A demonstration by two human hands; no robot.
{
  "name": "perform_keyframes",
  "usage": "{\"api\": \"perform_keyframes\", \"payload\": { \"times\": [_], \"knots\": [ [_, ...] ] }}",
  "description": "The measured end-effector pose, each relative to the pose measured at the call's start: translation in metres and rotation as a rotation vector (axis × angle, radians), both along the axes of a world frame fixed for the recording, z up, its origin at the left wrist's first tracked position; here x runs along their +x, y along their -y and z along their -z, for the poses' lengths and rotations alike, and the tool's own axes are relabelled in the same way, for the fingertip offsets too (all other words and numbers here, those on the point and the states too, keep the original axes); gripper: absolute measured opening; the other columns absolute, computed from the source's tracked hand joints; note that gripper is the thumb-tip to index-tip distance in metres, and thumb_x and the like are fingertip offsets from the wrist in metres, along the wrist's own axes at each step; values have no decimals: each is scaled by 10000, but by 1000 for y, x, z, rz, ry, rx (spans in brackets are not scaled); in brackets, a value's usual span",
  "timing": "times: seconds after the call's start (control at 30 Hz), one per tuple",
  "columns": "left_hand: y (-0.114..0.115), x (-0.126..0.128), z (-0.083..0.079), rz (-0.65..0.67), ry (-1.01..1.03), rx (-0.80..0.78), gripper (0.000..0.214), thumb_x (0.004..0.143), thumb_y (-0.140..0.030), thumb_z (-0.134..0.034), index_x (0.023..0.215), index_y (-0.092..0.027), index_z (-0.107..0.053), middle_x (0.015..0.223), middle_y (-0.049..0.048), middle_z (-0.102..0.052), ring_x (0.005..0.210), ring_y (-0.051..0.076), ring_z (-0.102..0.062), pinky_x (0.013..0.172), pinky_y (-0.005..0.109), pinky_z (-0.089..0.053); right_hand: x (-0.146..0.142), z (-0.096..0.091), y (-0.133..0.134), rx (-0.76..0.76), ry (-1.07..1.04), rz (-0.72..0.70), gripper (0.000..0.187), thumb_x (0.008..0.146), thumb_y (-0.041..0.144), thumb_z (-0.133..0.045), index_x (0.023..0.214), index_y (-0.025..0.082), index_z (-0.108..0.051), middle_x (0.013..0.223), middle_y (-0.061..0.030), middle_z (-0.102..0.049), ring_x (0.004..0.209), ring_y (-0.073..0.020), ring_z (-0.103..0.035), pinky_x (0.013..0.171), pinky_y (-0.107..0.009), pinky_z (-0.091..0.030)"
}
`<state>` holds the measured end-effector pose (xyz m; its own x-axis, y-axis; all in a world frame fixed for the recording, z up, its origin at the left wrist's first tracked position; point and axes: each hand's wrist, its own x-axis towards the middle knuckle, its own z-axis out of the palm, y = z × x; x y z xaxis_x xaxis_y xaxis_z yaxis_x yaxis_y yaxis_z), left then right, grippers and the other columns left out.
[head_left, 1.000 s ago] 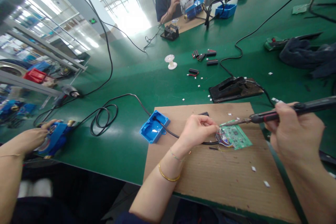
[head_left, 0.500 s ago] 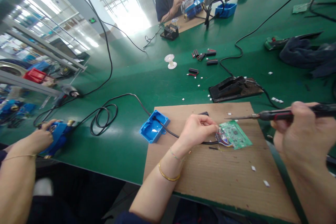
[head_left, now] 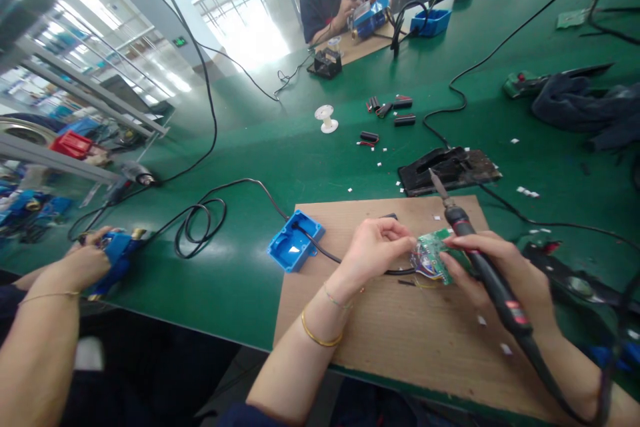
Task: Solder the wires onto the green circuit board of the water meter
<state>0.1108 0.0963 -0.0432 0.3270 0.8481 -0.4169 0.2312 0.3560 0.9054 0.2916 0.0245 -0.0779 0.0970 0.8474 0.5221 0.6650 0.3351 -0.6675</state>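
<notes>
My right hand [head_left: 505, 280] is closed around a soldering iron [head_left: 483, 257], its tip pointing up and away from me over the black stand. The thumb and fingertips of that hand are at the green circuit board [head_left: 430, 240], covering part of it. At the board's left edge, my left hand [head_left: 383, 247] is pinched beside thin coloured wires [head_left: 423, 265]; what sits between the fingertips is hidden. The wires lead from a black cable [head_left: 327, 253] that passes through an open blue plastic box [head_left: 295, 240]. All this lies on a brown board [head_left: 400, 340].
Behind the work is a black iron stand [head_left: 450, 170]. A white spool [head_left: 326, 119] and several black sleeved parts [head_left: 404, 120] lie farther back. At left, another person's hand [head_left: 87, 260] grips a blue device [head_left: 120, 257]. A co-worker [head_left: 345, 0] sits across the table.
My right hand has moved left to the circuit board, and the soldering iron has swung from pointing left to pointing up and away. My left hand has stayed in place.
</notes>
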Motion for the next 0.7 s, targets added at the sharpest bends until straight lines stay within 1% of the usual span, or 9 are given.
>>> {"api": "perform_keyframes", "payload": {
  "times": [0.1, 0.17, 0.27, 0.3, 0.37, 0.47, 0.6, 0.7],
  "knots": [
    [3, -4, -4, 31, 72, 48, 190, 727, -266, -780, 830, -138, -685, 598, -42, -602, 518, 54, -435, 511, 181, -310, 0, 1, -3, 39, 90, -24, 240, 873, 220, -673, 1086, 251, -567, 1070, -34, -678, 928, -178, -689, 774, -285, -555],
    [4, -8, -6, 79, 86, 50, 165, 746, -274, -765, 803, -128, -714, 660, -2, -654, 568, 70, -501, 556, 192, -374, 0, -1, -3, 24, 67, -30, 230, 892, 207, -645, 1096, 257, -553, 1068, -41, -669, 945, -191, -683, 789, -302, -550],
    [7, -12, -7, 134, 78, 66, 146, 764, -264, -752, 806, -125, -752, 763, 51, -718, 688, 121, -617, 682, 234, -480, 1, -4, -3, 25, 59, -36, 241, 891, 201, -642, 1104, 263, -547, 1060, -49, -665, 932, -204, -684, 769, -314, -548],
    [8, -14, -7, 143, 67, 82, 136, 767, -257, -751, 810, -128, -756, 786, 57, -728, 717, 132, -636, 709, 243, -496, 1, -4, -2, 24, 59, -39, 246, 889, 198, -643, 1105, 264, -546, 1059, -50, -665, 927, -207, -685, 760, -316, -549],
    [10, -15, -8, 162, 29, 119, 119, 778, -250, -745, 808, -135, -758, 793, 55, -731, 734, 139, -647, 713, 244, -506, 0, -3, -2, 18, 52, -45, 241, 887, 195, -641, 1096, 268, -548, 1054, -49, -668, 921, -210, -687, 749, -320, -552],
    [12, -13, -9, 176, -52, 225, 108, 806, -248, -728, 810, -144, -755, 773, 40, -713, 703, 125, -615, 662, 228, -480, 0, -2, -3, 5, 29, -49, 229, 886, 199, -637, 1090, 273, -561, 1061, -44, -673, 921, -211, -690, 744, -323, -557],
    [13, -9, -8, 159, -159, 432, 75, 820, -225, -719, 800, -157, -746, 684, -11, -616, 598, 85, -480, 564, 213, -371, 1, 0, -5, 43, 10, -79, 256, 872, 191, -653, 1111, 254, -588, 1068, -34, -675, 888, -186, -691, 752, -303, -548],
    [14, -6, -7, 157, -204, 498, 34, 820, -179, -711, 796, -168, -732, 651, -35, -558, 564, 78, -446, 548, 219, -346, 2, 0, -6, 74, 11, -101, 265, 858, 170, -666, 1106, 233, -596, 1053, -33, -676, 859, -162, -688, 754, -280, -540]
  ]
}}
